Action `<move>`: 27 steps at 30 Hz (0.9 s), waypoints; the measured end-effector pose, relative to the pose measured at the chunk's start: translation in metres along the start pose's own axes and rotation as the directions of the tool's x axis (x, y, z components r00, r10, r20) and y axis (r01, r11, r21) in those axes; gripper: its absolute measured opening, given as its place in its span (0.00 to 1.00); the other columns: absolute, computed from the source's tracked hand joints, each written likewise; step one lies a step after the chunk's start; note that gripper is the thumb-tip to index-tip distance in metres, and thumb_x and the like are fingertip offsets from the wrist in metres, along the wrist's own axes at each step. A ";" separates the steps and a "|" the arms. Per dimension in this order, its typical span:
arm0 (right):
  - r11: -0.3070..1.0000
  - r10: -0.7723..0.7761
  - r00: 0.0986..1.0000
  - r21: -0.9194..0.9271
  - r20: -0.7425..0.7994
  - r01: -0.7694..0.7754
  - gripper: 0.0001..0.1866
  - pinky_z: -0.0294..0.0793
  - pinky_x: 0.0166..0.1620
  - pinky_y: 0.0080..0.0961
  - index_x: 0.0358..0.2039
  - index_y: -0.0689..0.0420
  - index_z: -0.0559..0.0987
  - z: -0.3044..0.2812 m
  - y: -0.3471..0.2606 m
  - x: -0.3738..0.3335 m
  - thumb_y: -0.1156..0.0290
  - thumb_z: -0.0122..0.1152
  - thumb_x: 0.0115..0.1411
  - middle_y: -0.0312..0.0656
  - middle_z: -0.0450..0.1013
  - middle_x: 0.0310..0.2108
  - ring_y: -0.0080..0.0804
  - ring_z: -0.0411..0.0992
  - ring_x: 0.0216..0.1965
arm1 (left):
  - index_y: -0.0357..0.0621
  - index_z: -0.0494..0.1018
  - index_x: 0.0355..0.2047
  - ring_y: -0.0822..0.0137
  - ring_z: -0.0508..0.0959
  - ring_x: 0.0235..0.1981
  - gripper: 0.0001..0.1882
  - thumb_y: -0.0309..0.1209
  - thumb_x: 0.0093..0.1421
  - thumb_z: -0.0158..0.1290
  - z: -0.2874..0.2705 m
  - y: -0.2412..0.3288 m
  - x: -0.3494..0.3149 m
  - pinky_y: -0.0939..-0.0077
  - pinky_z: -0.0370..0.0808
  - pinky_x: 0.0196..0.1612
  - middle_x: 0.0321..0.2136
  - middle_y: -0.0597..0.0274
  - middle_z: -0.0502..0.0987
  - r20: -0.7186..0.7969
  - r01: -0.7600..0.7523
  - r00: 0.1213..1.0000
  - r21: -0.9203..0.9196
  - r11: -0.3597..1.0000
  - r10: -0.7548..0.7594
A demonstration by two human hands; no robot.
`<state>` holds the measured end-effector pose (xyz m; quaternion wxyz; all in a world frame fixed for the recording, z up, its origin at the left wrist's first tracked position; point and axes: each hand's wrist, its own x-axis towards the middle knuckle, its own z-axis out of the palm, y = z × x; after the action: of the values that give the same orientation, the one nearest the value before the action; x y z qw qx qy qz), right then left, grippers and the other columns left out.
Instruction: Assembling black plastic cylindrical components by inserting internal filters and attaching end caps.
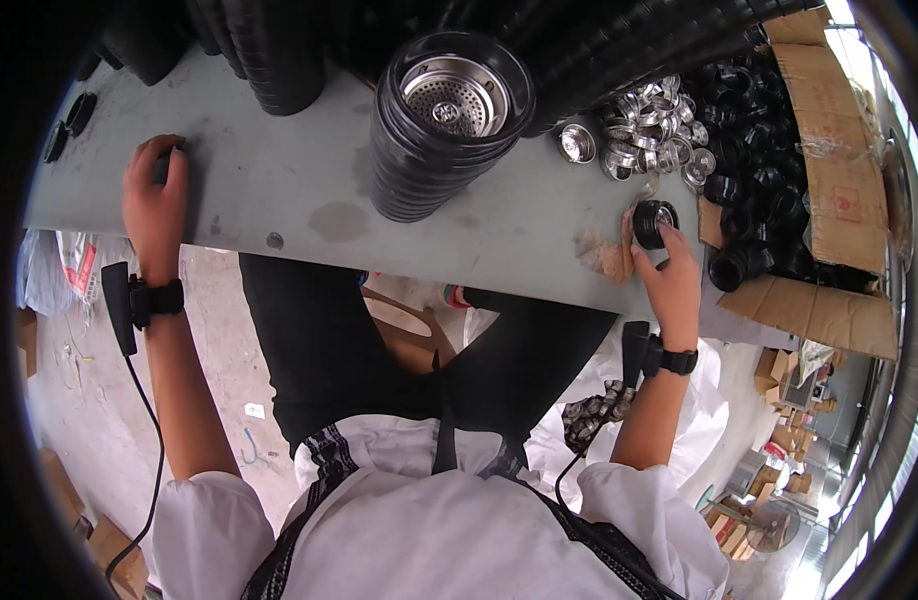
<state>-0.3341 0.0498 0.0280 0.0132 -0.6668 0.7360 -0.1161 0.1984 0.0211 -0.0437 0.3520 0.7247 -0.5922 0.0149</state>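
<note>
My right hand (671, 283) is at the right part of the grey table (319, 215). Its fingertips and thumb are on a round black lid (655, 222) with a silvery middle. At the table's left side, my left hand (155, 205) rests with its fingers curled. Something dark shows between its thumb and fingers, but I cannot make it out. Between the hands stands a tall black ribbed column (424, 180), which looks like nested cups. A perforated steel strainer (457, 100) sits in its top opening.
Loose steel strainer rings (647, 125) are piled at the right, beside an open cardboard box (829, 150) of black lids (739, 190). More black ribbed columns (284, 75) crowd the far edge. Two black rings (79, 115) lie far left. A worn brush-like thing (607, 253) is near my right hand.
</note>
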 end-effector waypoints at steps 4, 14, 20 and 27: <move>0.994 -0.072 0.997 -0.078 -0.027 0.070 0.21 0.70 0.44 0.35 0.41 0.61 0.76 0.006 0.013 -0.001 0.60 0.62 0.50 0.51 0.72 0.41 0.49 0.69 0.44 | 0.44 0.74 0.37 0.60 0.75 0.41 0.10 0.31 0.56 0.48 -0.001 0.001 -0.002 0.73 0.69 0.45 0.37 0.59 0.75 0.000 0.011 1.000 -0.002 1.000 -0.011; 0.991 -0.010 0.943 -0.125 0.333 0.055 0.25 0.71 0.38 0.35 0.38 0.61 0.77 -0.025 -0.002 0.049 0.53 0.61 0.48 0.53 0.74 0.32 0.49 0.73 0.37 | 0.44 0.76 0.34 0.55 0.75 0.40 0.09 0.31 0.54 0.50 -0.008 0.004 0.003 0.70 0.70 0.43 0.36 0.56 0.76 -0.062 -0.058 0.996 0.048 0.997 0.061; 0.870 -0.066 0.997 0.487 -0.039 0.077 0.13 0.68 0.29 0.16 0.38 0.65 0.75 -0.069 -0.047 0.072 0.67 0.56 0.58 0.39 0.74 0.27 0.20 0.70 0.27 | 0.42 0.74 0.27 0.54 0.73 0.34 0.05 0.28 0.50 0.51 0.004 0.015 0.008 0.66 0.69 0.39 0.31 0.56 0.75 -0.127 -0.111 0.986 0.003 0.994 0.110; 0.714 -0.075 0.986 0.683 -0.148 0.157 0.11 0.65 0.27 0.14 0.37 0.65 0.74 -0.045 -0.077 0.097 0.69 0.54 0.60 0.36 0.71 0.24 0.17 0.66 0.24 | 0.42 0.73 0.24 0.53 0.71 0.32 0.04 0.27 0.47 0.50 -0.005 0.018 0.003 0.63 0.69 0.37 0.28 0.55 0.73 -0.135 -0.089 0.987 0.020 0.996 0.091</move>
<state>-0.2770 -0.0450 0.0989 0.2135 -0.6511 0.5956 -0.4192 0.1856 0.0204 -0.0300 0.3856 0.6968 -0.5989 0.0841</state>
